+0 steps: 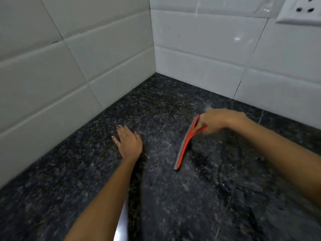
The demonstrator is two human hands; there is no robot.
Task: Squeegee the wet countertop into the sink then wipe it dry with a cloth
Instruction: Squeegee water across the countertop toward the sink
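A dark speckled granite countertop (173,197) fills the lower part of the head view and runs into a tiled corner. My right hand (217,121) grips the handle of a red squeegee (186,143); its grey blade edge rests on the counter and points toward me. My left hand (128,141) lies flat on the stone to the left of the squeegee, fingers spread, holding nothing. Thin streaks of water (225,188) glisten on the counter at the lower right. No sink basin or cloth shows.
White tiled walls (78,66) close in on the left and at the back, meeting in a corner (155,72). A white wall socket (302,11) sits at the top right. A narrow shiny metal strip (122,221) shows beside my left forearm.
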